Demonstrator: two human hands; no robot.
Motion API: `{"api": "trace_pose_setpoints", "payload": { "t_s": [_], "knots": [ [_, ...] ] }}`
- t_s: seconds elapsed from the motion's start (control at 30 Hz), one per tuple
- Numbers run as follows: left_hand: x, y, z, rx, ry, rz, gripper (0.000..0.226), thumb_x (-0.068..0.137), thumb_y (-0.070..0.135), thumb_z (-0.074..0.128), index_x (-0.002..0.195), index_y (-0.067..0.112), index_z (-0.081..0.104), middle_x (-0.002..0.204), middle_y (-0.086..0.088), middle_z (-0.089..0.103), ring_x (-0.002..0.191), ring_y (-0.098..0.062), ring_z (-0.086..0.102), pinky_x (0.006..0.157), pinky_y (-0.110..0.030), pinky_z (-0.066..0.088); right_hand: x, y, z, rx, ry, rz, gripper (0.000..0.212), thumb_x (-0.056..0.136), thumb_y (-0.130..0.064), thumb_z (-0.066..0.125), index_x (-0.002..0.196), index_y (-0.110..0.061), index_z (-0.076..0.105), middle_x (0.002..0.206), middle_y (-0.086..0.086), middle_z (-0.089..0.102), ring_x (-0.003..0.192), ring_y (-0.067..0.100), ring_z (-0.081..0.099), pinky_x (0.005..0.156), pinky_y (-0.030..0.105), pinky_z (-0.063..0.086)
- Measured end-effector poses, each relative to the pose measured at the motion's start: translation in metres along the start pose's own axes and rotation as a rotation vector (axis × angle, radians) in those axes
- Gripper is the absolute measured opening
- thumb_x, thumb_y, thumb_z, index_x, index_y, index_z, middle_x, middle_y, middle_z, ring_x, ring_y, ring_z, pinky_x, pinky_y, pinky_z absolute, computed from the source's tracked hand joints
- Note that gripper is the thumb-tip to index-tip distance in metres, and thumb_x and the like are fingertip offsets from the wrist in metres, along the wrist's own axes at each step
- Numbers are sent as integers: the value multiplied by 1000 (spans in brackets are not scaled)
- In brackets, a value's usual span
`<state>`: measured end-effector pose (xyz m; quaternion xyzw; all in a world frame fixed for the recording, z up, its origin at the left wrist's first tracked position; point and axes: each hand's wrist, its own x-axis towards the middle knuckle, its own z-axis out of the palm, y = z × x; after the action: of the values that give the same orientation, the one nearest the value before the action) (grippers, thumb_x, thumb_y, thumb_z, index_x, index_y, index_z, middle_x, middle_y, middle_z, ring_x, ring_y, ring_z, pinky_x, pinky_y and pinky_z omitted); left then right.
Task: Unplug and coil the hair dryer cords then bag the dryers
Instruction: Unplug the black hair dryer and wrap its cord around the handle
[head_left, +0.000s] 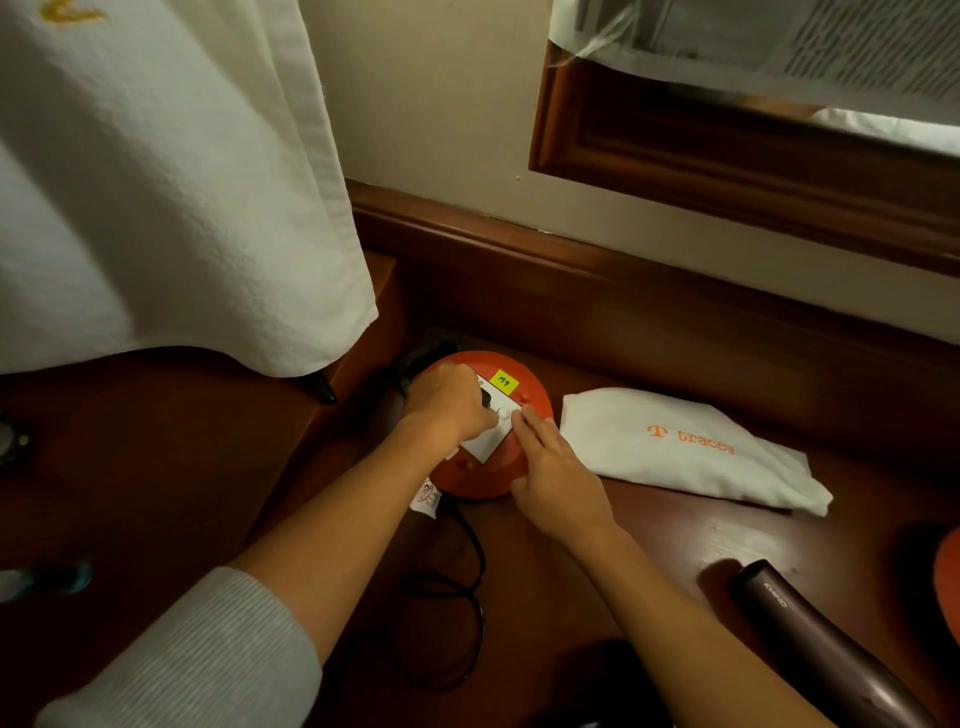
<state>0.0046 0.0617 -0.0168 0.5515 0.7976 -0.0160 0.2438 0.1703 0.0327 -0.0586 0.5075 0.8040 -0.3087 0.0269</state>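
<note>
1. The step in hand looked to be unplugging: the left hand (451, 402) was clenched around a black plug (485, 397) seated in the white socket plate on a round orange power hub (488, 470), which sat on the table (675, 545) close to the back wall.
2. The right hand (558, 475) lay flat on the hub, its fingers (532, 423) extended and grasping nothing, apparently bracing it.
3. Done well, the pull should go straight out on the plug body, not on the cord, with the bracing hand keeping the hub from lifting.
4. The black cord (470, 587) trailed from the hub toward the near edge in loose, uncoiled loops.
5. A dark brown hair dryer (826, 644) lay at the lower right; whether this cord was its own could not be told.
6. A white cloth bag (691, 447) printed "tracey" lay just right of the hub, looking flat.
</note>
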Motion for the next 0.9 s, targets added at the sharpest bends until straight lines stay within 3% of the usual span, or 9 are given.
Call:
{"api": "trace_pose_setpoints", "payload": {
  "t_s": [0.17,0.23,0.3,0.43,0.57,0.63,0.7,0.8,0.9],
  "knots": [
    [-4,-13,-4,-103,-36,53,25,83,35,70,86,12,59,92,-7,65,79,-20,59,52,-24,38,0,-2,0,7,-1,8,78,94,-15,51,160,-26,10,168,-9,1,155,18,2,106,36,44],
    [-9,-18,0,-137,-8,81,26,82,36,70,94,13,64,105,-7,65,85,-22,61,58,-25,44,1,0,-1,22,-13,2,78,94,-15,51,160,-26,11,168,-10,2,155,18,2,107,37,43],
    [-17,-19,5,-152,39,95,40,84,39,69,116,15,65,122,-7,58,100,-26,61,71,-32,52,2,4,-2,75,-35,-8,77,94,-14,52,160,-25,12,168,-9,3,155,18,2,113,39,38],
    [-41,-16,15,-165,92,152,59,88,43,65,140,20,49,142,-3,47,125,-27,52,90,-40,53,-4,11,-9,331,11,23,67,97,-13,53,157,-22,26,165,-5,22,152,18,20,116,31,29],
    [-68,-13,36,-200,64,254,54,90,38,64,140,24,45,138,-1,50,123,-23,52,87,-36,54,-40,22,-10,465,253,207,51,97,-14,54,147,-23,49,142,1,58,118,15,60,99,25,43],
    [-79,-12,50,-215,70,294,47,90,35,65,134,25,50,131,0,52,120,-21,53,86,-34,55,-66,30,-3,462,269,262,48,96,-16,56,144,-25,53,133,-1,64,98,6,61,88,20,45],
    [-89,-9,64,-232,83,313,43,88,33,67,129,26,53,125,4,53,116,-18,53,84,-32,53,-93,40,4,470,263,287,47,95,-17,58,141,-26,55,128,-4,67,100,5,63,86,16,43],
    [-105,-1,85,-257,107,340,47,87,30,70,131,26,56,125,7,53,117,-13,50,89,-30,51,-133,57,13,505,266,315,47,93,-17,61,138,-31,56,121,-2,71,101,22,69,86,28,52],
    [-119,6,104,-230,109,372,50,86,25,71,133,23,57,119,6,54,114,-14,51,92,-31,48,-164,73,19,488,239,364,54,94,-21,63,144,-33,47,136,-11,60,110,15,65,93,32,53]
  ]
}}
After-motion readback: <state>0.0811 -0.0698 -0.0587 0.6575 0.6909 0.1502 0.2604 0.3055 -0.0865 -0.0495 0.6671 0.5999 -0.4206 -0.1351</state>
